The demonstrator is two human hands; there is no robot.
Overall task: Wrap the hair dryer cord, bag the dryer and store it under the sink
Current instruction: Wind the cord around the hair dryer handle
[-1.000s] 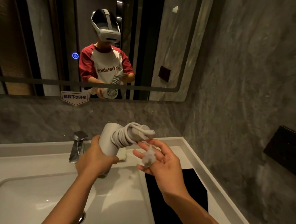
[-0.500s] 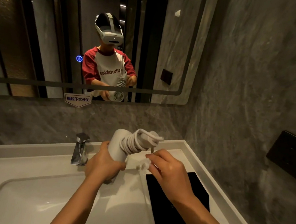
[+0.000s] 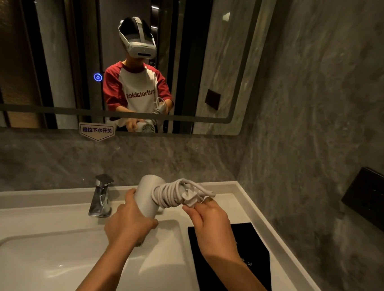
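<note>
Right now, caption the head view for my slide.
Left hand grips the hair dryer over the sink while right hand tucks the plug into the coiled cord.

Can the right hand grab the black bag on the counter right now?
Probably not yet: the right hand is busy holding the plug, though the black bag lies uncovered just below it.

Head view: looks forward and down, close over the counter (image 3: 240,197)
Facing: the mirror (image 3: 56,38)
</note>
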